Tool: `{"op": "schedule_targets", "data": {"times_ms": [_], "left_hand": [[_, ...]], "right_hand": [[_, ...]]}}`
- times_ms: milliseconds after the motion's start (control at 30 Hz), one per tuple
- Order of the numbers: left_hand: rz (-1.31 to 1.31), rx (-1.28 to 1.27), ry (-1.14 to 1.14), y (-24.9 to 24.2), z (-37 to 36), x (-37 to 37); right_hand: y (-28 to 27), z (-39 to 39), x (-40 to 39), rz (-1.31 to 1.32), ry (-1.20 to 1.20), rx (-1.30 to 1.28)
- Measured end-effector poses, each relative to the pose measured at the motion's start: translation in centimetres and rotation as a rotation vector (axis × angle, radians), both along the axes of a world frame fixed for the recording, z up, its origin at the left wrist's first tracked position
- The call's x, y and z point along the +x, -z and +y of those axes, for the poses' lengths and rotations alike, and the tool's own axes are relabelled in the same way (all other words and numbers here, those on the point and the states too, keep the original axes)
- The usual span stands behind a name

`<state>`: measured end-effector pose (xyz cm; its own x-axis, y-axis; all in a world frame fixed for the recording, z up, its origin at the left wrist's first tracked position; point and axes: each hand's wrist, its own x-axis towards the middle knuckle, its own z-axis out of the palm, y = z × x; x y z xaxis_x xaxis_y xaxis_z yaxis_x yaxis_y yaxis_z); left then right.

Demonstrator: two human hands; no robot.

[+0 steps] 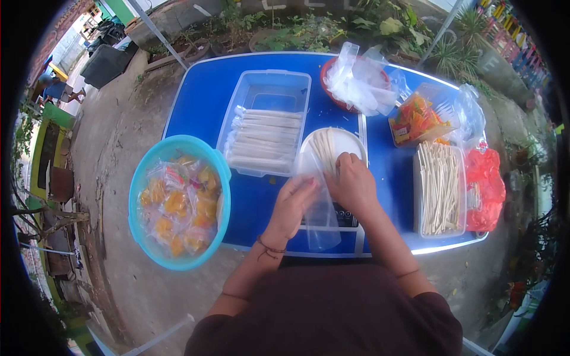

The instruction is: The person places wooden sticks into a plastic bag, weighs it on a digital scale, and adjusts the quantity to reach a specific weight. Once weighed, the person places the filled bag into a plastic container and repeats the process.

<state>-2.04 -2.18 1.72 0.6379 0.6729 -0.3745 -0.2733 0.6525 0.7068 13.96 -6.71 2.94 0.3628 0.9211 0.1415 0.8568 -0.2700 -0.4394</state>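
Observation:
My left hand (298,200) has its fingers closed on a clear plastic bag (323,228), which hangs down over the front of a kitchen scale. Close beside it, my right hand (353,181) is closed around the near end of a bundle of pale thin sticks (322,145). The bundle's far end rests over the round white plate of the kitchen scale (350,142). Part of the scale's dark front is hidden behind my hands and the bag. How far the sticks reach toward the bag's mouth is hard to see.
On the blue table (202,89), a clear tub (267,80) holds several bagged stick bundles. A red bowl (326,83) contains plastic bags. At right stand a box of loose sticks (439,190), a container of colourful pieces (418,118) and a red bag (485,190). A turquoise basin (138,231) holds bagged snacks.

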Motion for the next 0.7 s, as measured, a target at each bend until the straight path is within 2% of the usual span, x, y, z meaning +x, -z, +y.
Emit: {"op": "schedule_targets", "data": {"times_ms": [233,567,700], "left_hand": [[0.008,-0.006,0.031,-0.8,0.2,-0.3],[-0.041,0.007,0.027,0.8,0.2,0.1],[-0.031,0.016,0.043,0.4,0.0,0.1]], "right_hand": [[0.0,-0.4,0.0,0.067,-0.017,-0.007],[0.7,-0.5,1.2,0.219,-0.018,0.066],[-0.3,-0.4,1.5,0.418,0.009,0.060]]}}
